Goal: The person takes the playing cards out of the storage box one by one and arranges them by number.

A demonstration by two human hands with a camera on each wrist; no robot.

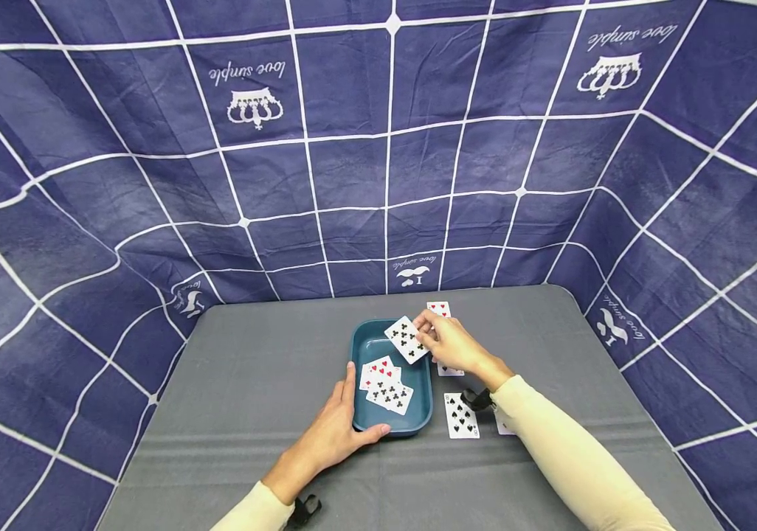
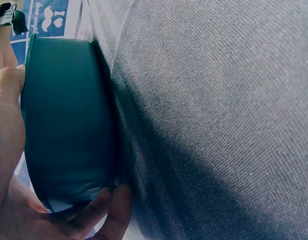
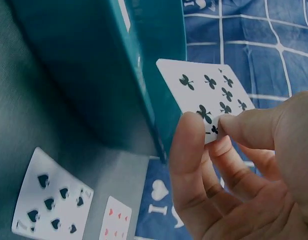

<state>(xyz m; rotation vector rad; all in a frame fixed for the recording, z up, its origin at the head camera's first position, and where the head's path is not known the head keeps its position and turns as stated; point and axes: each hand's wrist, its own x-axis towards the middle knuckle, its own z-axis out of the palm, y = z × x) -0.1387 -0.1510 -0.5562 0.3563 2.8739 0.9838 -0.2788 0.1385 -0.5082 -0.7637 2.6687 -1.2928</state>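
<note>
The person wears cream sleeves [image 1: 567, 451] with black devices [image 1: 476, 400] at the wrists

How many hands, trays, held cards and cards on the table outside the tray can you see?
Hands, left and right: 2
Blue tray: 1
Held card: 1
Cards outside the tray: 4 showing, one mostly hidden
Total: 8

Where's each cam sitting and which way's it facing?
Head: worn on head, looking forward and down; tray, left grip, right grip, forearms.
Left wrist: on that wrist, facing tray's outer wall and grey cloth; left grip shows.
Right wrist: on that wrist, facing clubs card, tray and blue backdrop; right grip shows.
Head and right wrist share the clubs card.
</note>
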